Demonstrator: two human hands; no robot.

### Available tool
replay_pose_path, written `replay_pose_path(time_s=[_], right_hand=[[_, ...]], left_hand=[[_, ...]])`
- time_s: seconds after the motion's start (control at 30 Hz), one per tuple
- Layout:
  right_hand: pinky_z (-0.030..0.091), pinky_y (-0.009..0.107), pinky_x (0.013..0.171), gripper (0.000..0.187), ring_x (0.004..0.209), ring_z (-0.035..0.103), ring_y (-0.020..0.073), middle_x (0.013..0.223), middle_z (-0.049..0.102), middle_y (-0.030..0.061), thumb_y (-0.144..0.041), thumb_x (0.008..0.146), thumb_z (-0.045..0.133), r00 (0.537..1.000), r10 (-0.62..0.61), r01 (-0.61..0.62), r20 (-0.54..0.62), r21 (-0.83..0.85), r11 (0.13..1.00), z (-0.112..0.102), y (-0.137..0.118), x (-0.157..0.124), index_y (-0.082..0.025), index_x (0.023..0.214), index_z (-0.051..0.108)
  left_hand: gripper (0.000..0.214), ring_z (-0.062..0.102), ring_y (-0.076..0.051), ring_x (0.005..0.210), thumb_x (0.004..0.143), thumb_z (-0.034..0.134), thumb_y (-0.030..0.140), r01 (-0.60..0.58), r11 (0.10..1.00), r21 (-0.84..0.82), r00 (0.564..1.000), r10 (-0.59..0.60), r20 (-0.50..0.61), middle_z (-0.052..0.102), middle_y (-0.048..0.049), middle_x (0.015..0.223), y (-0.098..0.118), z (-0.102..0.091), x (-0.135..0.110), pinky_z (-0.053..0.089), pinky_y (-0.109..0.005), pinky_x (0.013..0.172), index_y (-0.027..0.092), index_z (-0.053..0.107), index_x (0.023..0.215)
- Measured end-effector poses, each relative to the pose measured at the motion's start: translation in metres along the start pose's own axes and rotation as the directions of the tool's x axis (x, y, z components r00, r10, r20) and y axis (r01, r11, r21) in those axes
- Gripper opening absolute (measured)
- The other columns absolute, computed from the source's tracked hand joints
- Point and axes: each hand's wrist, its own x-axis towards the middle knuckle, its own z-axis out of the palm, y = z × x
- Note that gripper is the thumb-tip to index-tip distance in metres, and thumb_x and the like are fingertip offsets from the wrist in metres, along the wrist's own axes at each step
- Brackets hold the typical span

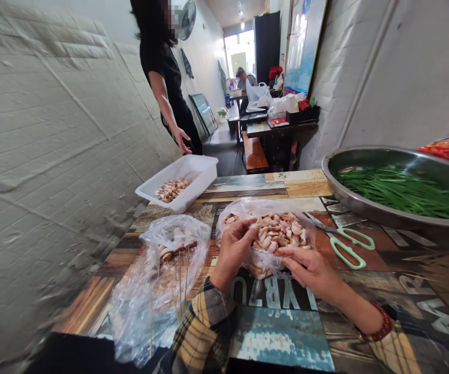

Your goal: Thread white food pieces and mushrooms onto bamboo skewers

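Note:
A clear plastic bag (243, 208), heaped with small pale-and-brown food pieces (282, 231), lies on the table in front of me. Over its left part is my left hand (234, 249), thumb and forefinger closed on what looks like one pale piece. My right hand (310, 270) is at the bag's near right edge, fingers pressed together; anything thin between them is too small to make out. To the left, a second plastic bag (142, 306) holds more pieces, with several thin wooden skewers (181, 280) lying across it.
A white plastic tray (208, 174) with skewered pieces stands at the far left edge, a person (169, 88) beside it. Green-handled scissors (347, 249) lie right of the bag. A metal basin (364, 205) of green leaves (407, 192) sits at right. The patterned table (282, 343) meets a wall at left.

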Motion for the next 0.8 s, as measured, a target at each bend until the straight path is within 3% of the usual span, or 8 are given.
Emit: replay_pose_path(time_s=[0.3, 0.53, 0.8], right_hand=[[0.026, 0.022, 0.041, 0.045, 0.039, 0.037, 0.0097, 0.047, 0.041, -0.0063, -0.046, 0.091, 0.046, 1.000, 0.029, -0.029, -0.001, 0.025, 0.999, 0.000, -0.004, 0.000, -0.010, 0.108, 0.067], [0.028, 0.023, 0.040, 0.047, 0.037, 0.040, 0.0111, 0.046, 0.043, -0.0058, -0.051, 0.091, 0.046, 0.998, 0.058, -0.058, 0.001, 0.044, 0.997, 0.002, -0.001, -0.002, -0.014, 0.110, 0.068], [0.035, 0.025, 0.041, 0.042, 0.039, 0.044, 0.0128, 0.047, 0.051, -0.0030, -0.045, 0.092, 0.047, 0.999, 0.008, -0.010, -0.046, -0.033, 0.999, 0.003, 0.006, -0.002, -0.015, 0.110, 0.071]], left_hand=[[0.034, 0.062, -0.020, 0.089, 0.082, 0.069, 0.041, -0.095, 0.975, 0.202, 0.995, 0.086, 0.056, 0.071, -0.0085, 0.099, -0.014, -0.008, 0.004, 0.048, -0.030, 0.080, 0.017, 0.073, 0.105], [0.029, 0.064, -0.021, 0.088, 0.085, 0.065, 0.040, -0.187, 0.924, 0.334, 0.981, 0.194, 0.013, 0.073, -0.0091, 0.096, -0.013, -0.004, 0.002, 0.049, -0.031, 0.079, 0.018, 0.074, 0.100], [0.023, 0.065, -0.021, 0.088, 0.086, 0.064, 0.035, -0.238, 0.892, 0.385, 0.967, 0.255, 0.007, 0.074, -0.0084, 0.093, -0.009, -0.002, -0.001, 0.048, -0.032, 0.080, 0.018, 0.074, 0.098]])
